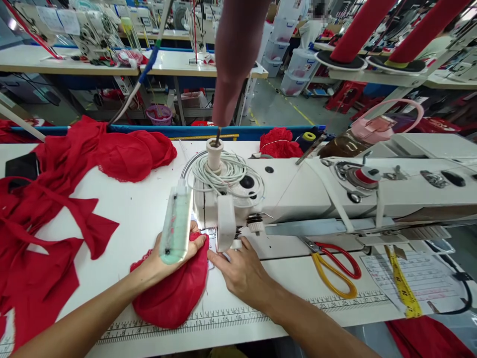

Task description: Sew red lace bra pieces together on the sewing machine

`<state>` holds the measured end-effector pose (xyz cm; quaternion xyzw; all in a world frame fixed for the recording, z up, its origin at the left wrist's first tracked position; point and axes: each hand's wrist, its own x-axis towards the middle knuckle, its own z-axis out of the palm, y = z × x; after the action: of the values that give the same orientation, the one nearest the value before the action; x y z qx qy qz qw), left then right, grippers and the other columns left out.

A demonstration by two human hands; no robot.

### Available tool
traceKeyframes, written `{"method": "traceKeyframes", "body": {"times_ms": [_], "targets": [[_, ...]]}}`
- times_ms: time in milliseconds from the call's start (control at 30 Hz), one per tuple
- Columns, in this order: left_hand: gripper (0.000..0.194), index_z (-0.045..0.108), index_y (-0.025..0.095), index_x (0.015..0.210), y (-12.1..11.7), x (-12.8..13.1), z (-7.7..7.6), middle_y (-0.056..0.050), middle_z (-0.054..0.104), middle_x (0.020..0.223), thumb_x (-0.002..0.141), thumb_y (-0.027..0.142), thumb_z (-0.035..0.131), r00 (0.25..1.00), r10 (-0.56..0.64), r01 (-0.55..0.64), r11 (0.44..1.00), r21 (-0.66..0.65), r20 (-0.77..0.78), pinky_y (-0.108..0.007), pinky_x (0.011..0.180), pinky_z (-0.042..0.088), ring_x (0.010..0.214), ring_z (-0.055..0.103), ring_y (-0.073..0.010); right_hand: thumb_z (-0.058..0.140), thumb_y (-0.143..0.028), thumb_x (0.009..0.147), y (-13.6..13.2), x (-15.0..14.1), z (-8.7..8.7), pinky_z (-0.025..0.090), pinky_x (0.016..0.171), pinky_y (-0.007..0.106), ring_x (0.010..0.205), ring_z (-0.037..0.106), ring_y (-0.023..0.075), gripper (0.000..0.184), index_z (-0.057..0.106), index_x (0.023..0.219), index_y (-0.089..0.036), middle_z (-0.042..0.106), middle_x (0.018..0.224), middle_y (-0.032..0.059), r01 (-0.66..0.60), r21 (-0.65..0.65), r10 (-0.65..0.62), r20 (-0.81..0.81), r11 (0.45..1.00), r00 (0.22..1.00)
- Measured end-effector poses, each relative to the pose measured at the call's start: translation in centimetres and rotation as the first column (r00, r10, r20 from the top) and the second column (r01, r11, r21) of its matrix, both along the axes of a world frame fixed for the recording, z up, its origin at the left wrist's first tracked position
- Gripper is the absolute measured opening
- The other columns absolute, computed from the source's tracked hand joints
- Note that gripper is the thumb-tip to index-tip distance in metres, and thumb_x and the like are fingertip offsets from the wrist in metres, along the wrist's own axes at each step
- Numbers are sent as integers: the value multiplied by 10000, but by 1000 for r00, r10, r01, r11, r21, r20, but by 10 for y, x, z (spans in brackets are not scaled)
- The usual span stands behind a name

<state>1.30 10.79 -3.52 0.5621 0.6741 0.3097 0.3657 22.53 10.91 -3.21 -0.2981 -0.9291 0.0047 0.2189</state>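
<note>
A white sewing machine (294,179) stands across the table, its needle end near both hands. Just left of that end, my left hand (194,247) pinches the edge of a red fabric piece (173,298), which hangs toward the table's front. A pale green lamp on the machine covers part of this hand. My right hand (242,271) lies at the needle area, thumb and fingers stretched out around the presser foot region. Whether its fingertips hold anything is hidden by the machine head. Its thumb is close to the edge of the red fabric.
Red and yellow scissors (335,268) lie right of my right hand, beside a paper sheet (421,278) and a yellow tape measure (402,283). Red fabric pieces (52,209) cover the left side. A pink-lidded bottle (350,139) stands behind the machine. A ruler strip (223,316) runs along the front.
</note>
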Motion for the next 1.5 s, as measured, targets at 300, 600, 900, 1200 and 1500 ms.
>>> {"method": "traceKeyframes", "body": {"times_ms": [300, 600, 900, 1200, 1500], "targets": [[244, 602, 191, 775, -5, 2, 5, -5, 641, 718, 797, 431, 648, 997, -37, 37, 999, 3, -61, -257, 633, 477, 689, 606, -167, 460, -62, 909, 10, -1, 2, 324, 748, 323, 833, 457, 216, 444, 641, 1292, -195, 544, 812, 59, 85, -54, -90, -95, 995, 991], [260, 655, 211, 1138, -36, 14, 23, -76, 733, 1076, 971, 196, 456, 782, -94, 374, 862, 343, -616, -451, 907, 495, 1010, 653, -270, 597, -44, 808, 8, -7, 1, 326, 831, 393, 863, 517, 253, 502, 636, 1296, -158, 625, 805, 89, 105, 27, -107, 91, 994, 990], [273, 663, 158, 1199, -55, 16, 15, -102, 747, 1024, 985, 202, 499, 607, -16, 543, 738, 400, -795, -706, 1001, 391, 955, 654, -295, 534, -23, 826, 5, -7, -2, 338, 835, 394, 829, 563, 240, 548, 581, 1357, -150, 627, 740, 61, 121, 56, -127, 115, 991, 985], [322, 652, 218, 1248, -50, 10, 8, -97, 731, 1083, 974, 175, 488, 679, -88, 524, 754, 397, -729, -647, 1047, 447, 1136, 621, -292, 471, -38, 857, 10, -1, 15, 365, 847, 402, 864, 554, 253, 510, 591, 1335, -167, 652, 841, 92, 85, -5, -82, 182, 996, 980], [332, 654, 240, 1242, -39, 7, 9, -68, 717, 1168, 965, 146, 497, 689, -144, 556, 734, 390, -711, -640, 1070, 443, 1099, 649, -256, 530, -27, 811, 16, -2, 4, 372, 827, 387, 804, 513, 237, 599, 579, 1374, -223, 604, 771, 61, 121, 47, -126, 151, 992, 980]]}}
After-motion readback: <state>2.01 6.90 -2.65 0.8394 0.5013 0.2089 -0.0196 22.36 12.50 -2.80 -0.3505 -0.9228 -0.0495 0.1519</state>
